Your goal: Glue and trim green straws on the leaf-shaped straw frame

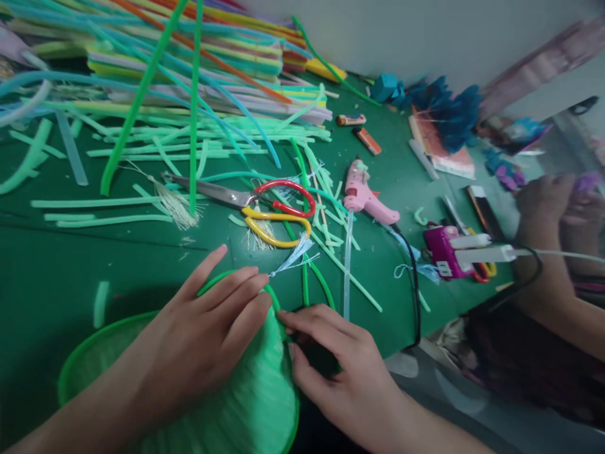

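My left hand (198,340) lies flat, fingers stretched out, on a round green fan-like piece (246,410) with a bright green rim. Its fingertips rest near the rim's top edge, beside a small pale blue tassel (295,255). My right hand (340,366) is at the piece's right edge, with thumb and forefinger pinched on the rim and a dark green tube (305,284) there. What the pinch holds is partly hidden.
Scissors (265,205) with red and yellow handles lie behind my hands. A pink glue gun (363,195) and its black cord lie to the right. Heaps of coloured plastic strips (189,82) fill the back left. Another person's hands (553,208) work at the right by a purple device (444,252).
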The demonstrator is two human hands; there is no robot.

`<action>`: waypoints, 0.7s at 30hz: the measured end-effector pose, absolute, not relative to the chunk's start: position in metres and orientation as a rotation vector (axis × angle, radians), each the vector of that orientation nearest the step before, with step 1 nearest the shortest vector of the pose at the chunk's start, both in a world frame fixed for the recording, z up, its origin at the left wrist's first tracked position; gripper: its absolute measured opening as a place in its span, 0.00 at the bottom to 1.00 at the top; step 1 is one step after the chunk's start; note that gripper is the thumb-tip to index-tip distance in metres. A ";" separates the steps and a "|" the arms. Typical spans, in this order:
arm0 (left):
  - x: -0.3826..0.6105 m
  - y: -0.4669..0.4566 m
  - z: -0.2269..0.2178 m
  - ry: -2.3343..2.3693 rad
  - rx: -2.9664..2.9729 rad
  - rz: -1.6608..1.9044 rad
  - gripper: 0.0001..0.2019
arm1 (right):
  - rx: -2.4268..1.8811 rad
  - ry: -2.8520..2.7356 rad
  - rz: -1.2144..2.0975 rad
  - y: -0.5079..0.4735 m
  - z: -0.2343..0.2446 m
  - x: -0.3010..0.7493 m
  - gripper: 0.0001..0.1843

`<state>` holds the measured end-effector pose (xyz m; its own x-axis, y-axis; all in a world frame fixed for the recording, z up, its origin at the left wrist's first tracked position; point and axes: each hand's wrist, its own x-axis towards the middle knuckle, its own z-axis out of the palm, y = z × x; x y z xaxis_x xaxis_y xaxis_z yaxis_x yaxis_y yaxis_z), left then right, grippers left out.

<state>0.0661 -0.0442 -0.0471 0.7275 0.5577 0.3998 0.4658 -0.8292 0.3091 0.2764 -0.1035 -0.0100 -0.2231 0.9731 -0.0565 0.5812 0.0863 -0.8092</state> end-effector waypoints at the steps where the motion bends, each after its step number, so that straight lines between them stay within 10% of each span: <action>1: 0.066 -0.044 -0.047 0.818 2.746 0.712 0.12 | -1.521 -1.853 1.021 -0.103 -0.010 0.277 0.17; 21: 0.067 -0.045 -0.047 0.823 2.743 0.728 0.13 | -1.514 -1.930 0.997 -0.109 -0.006 0.277 0.20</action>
